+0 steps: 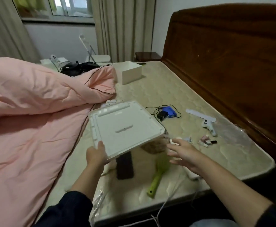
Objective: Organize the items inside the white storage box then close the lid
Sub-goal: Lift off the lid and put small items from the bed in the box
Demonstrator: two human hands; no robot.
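Note:
My left hand (97, 154) grips the near corner of a white plastic lid (125, 126) and holds it tilted above the mattress, its ribbed underside facing me. My right hand (183, 151) hovers open just right of the lid, fingers spread, holding nothing. A white storage box (131, 72) stands open far back on the mattress. Beneath the lid lie a dark flat case (125, 166), a green hairbrush (157, 179) and a brownish item that the lid partly hides. Small bottles (207, 142), a white controller (208, 126) and a blue charger with black cable (167, 111) lie scattered to the right.
A pink quilt (35, 115) is heaped over the left of the bed. The wooden headboard (232, 63) runs along the right. White cables (170, 199) hang over the near mattress edge. Black cables and a table sit behind the quilt by the curtains.

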